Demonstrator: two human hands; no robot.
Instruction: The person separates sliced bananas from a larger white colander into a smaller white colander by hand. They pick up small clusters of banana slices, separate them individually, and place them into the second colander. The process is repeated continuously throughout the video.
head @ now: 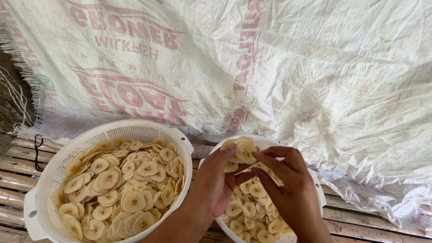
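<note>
Left hand (pixel 213 182): I see it gripping a stack of banana slices (pixel 240 150).
Right hand (pixel 288 180): pinching that stack, lower centre, over the right colander (pixel 318 191).
Risk: loose slices could slip onto the bench (pixel 18 168).

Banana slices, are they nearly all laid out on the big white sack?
No. The sack shows no slices at all. The left basket is heaped with slices, and the right basket also holds plenty. In hand now: the left hand and right hand hold a small stack above the right basket.
</note>
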